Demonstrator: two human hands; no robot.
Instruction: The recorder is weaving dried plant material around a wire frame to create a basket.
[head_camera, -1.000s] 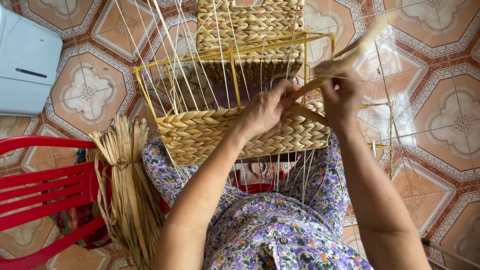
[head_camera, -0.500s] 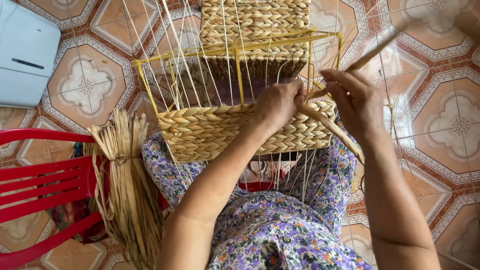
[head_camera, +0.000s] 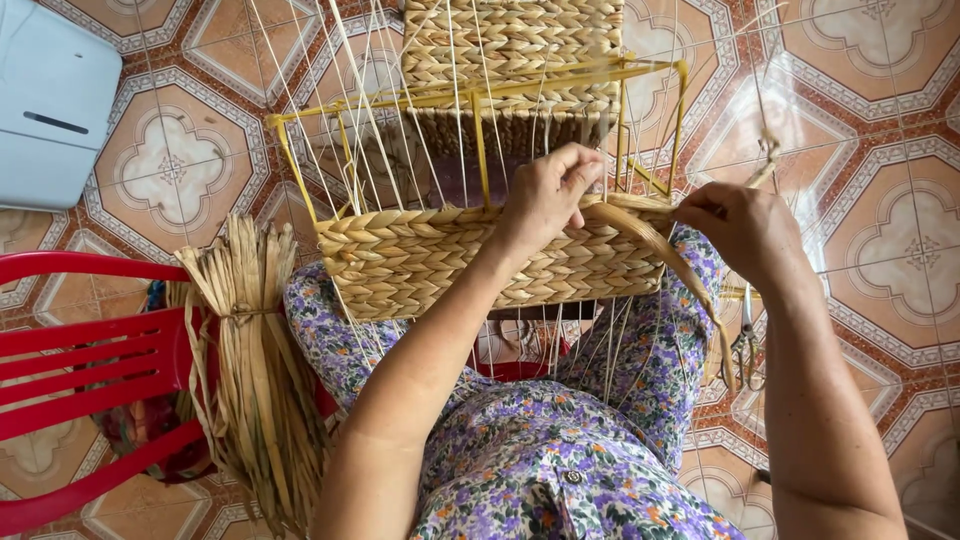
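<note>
Basket wall woven partway up its frame

On the lap, the basket (head_camera: 480, 265) has several woven rows; bare yellow frame (head_camera: 480, 150) remains above. Left hand (head_camera: 545, 195) presses the top row, right hand (head_camera: 735, 225) at 3 o'clock grips the straw strand (head_camera: 660, 245).

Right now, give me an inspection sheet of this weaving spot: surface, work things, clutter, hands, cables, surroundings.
Surface: patterned tiled floor; work rests on the person's lap.
Job's things: half-woven basket on a yellow wire frame, thin upright strands rising from it; flat straw strand running between the hands.
Clutter: tied straw bundle against a red plastic chair; scissors hanging by the right knee.
Grippers: left hand pressing the basket rim; right hand pinching the straw strand.
Cables: nothing seen.
Surroundings: pale blue box on the floor.
</note>
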